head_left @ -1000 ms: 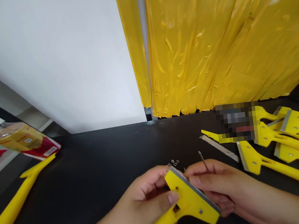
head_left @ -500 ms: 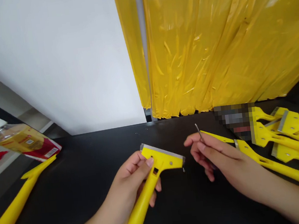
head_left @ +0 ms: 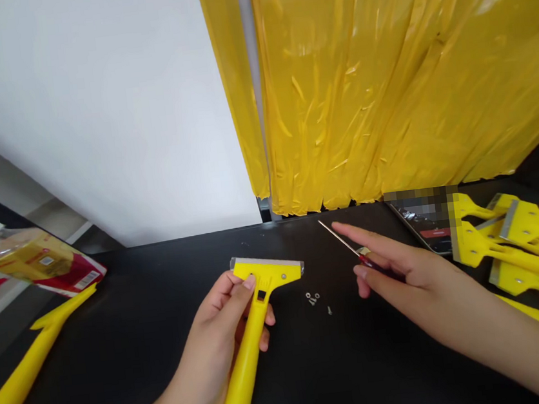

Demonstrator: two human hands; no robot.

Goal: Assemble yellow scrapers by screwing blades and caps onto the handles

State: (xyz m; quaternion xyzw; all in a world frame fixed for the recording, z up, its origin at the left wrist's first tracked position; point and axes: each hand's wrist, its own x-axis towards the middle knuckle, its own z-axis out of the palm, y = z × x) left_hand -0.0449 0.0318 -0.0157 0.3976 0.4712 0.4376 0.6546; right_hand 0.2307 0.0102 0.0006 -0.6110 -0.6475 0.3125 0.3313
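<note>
A yellow scraper (head_left: 250,347) with a metal blade across its head is gripped in my left hand (head_left: 225,324), the thumb pressed on the head near one end. One screw shows on the right side of that head. My right hand (head_left: 393,259) holds a thin screwdriver (head_left: 345,241) with a dark red handle, its metal tip pointing up and left, apart from the scraper. Several small screws and nuts (head_left: 312,299) lie on the black table between my hands, with a single screw (head_left: 329,310) just to their right.
Several yellow scrapers (head_left: 524,218) are piled at the right beside a dark device (head_left: 422,223). A yellow handle (head_left: 29,359) and a bottle (head_left: 42,257) lie at the left. Behind the table (head_left: 159,260) stand a white panel (head_left: 133,114) and yellow plastic sheeting (head_left: 335,91).
The scraper and my left hand have moved left, and its head is more level. My right hand has turned the screwdriver leftward. The loose screws and nuts now show more fully.
</note>
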